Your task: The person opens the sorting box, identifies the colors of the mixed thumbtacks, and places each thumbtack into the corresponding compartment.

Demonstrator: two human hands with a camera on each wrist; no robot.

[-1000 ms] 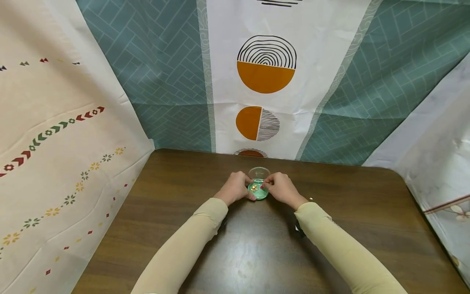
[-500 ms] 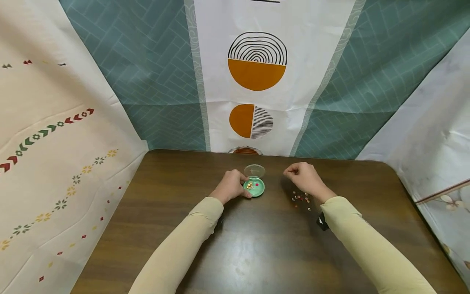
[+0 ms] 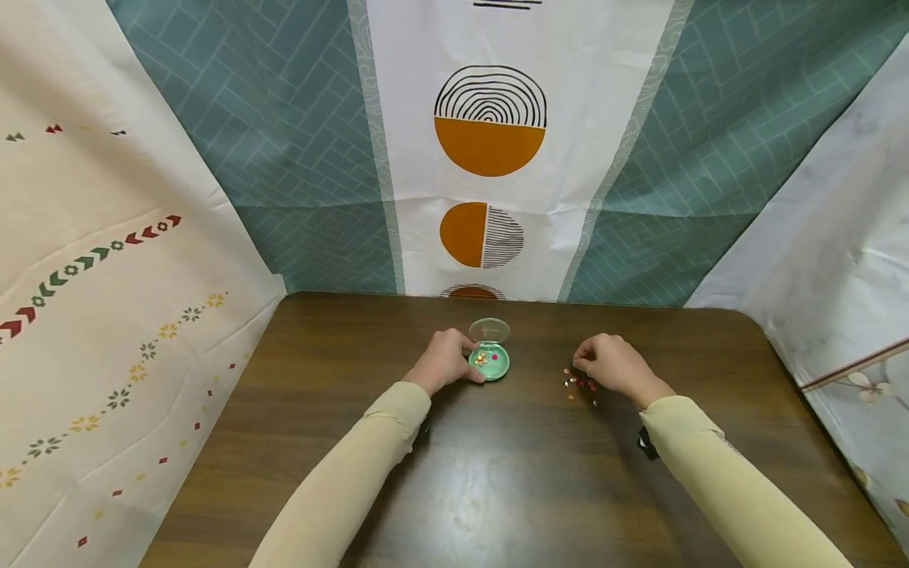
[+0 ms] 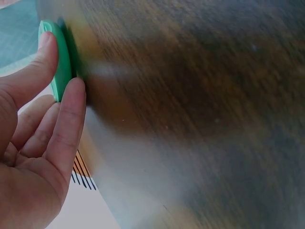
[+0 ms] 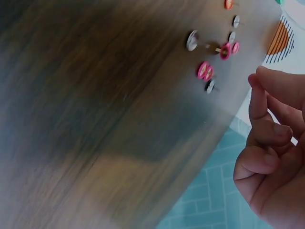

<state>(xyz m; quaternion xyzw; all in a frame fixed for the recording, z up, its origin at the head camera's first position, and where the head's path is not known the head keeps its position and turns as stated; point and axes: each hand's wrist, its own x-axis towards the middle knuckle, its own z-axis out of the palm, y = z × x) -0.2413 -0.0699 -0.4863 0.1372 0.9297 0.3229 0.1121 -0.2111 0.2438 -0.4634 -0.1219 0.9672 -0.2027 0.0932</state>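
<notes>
My left hand (image 3: 443,359) grips the left side of a small round green case (image 3: 502,368), thumb at the near side, fingers beyond. Its clear hinged lid (image 3: 490,330) stands raised at the back. Inside lie several gold thumbtacks (image 3: 480,358) and a pink-red one (image 3: 495,357). From the left wrist view, thumb and fingers bracket the edge of the case (image 4: 62,67). To the right, my right hand (image 3: 616,364) is over loose thumbtacks (image 3: 582,383). In the right wrist view its thumb and forefinger tips meet, other fingers curled, with nothing visible between them.
Loose thumbtacks, such as a silver one (image 5: 192,41), a red one (image 5: 203,70) and an orange one (image 5: 228,4), lie scattered on the brown wooden table (image 3: 454,489). Patterned cloth (image 3: 319,158) hangs behind the table, with more cloth on both sides.
My right hand has left the case and moved right to the scattered thumbtacks. A red thumbtack, earlier at its fingertips, lies in the case. My left hand keeps its grip.
</notes>
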